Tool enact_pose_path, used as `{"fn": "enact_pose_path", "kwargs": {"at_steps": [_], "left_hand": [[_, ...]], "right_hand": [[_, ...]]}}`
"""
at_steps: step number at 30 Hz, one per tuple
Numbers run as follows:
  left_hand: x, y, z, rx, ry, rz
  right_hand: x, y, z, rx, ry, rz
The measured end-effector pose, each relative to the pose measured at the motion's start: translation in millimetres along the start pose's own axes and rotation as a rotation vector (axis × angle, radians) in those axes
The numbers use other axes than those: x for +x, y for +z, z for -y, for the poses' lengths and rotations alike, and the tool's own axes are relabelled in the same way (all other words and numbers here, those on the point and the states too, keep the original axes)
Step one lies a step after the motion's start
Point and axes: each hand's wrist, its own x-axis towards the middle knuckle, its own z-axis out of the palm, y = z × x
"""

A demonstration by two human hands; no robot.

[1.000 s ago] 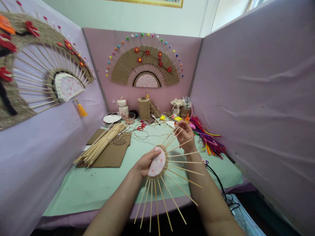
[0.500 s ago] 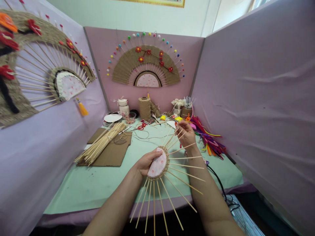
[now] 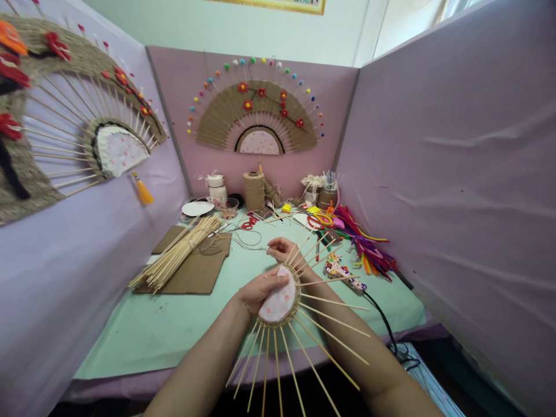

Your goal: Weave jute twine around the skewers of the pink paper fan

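My left hand point(image 3: 260, 289) grips a half-round fan frame point(image 3: 278, 306) by its pink flower-patterned centre, the thumb lying on the front. Thin wooden sticks point(image 3: 315, 370) spread from the frame's twine-wrapped rim to the right and downward. Beyond the upper sticks, my right hand point(image 3: 283, 249) has its fingers pinched on a thin twine point(image 3: 248, 245) that runs left across the table. Part of the right hand and forearm is behind the sticks.
A bundle of wooden sticks point(image 3: 185, 249) lies on cardboard point(image 3: 208, 272) at left. A twine spool point(image 3: 254, 191) stands at the back. On the right are a patterned glue gun point(image 3: 343, 275) with a black cord and colourful pipe cleaners point(image 3: 369, 249). Finished fans point(image 3: 260, 110) hang on the partitions.
My right hand has moved left and a little down, from the far right of the sticks to behind the frame's top. The glue gun has come into view. The frame has tilted slightly.
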Motion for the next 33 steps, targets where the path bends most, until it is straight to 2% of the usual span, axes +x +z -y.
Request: {"fn": "enact_pose_path", "kwargs": {"at_steps": [9,14,18,25,28,30,33], "left_hand": [[-1,4,0,-0.128,0.035,-0.019],[-2,5,0,-0.109,0.037,-0.028],[-2,2,-5,-0.161,0.072,-0.079],[-5,-8,-35,-0.396,0.138,-0.195],[-1,-13,-44,-0.421,0.165,-0.329],[3,-14,-44,-0.433,0.189,-0.409],[7,-15,-42,-0.44,0.202,-0.442]], "right_hand": [[2,0,-3,-0.011,0.013,-0.049],[7,-9,-3,0.012,-0.041,-0.216],[12,-22,-3,0.039,-0.023,-0.339],[16,-41,3,0.08,-0.078,-0.534],[15,-42,8,0.205,-0.044,-0.524],[15,-40,10,0.29,-0.052,-0.456],[14,-38,11,0.348,-0.064,-0.355]]}}
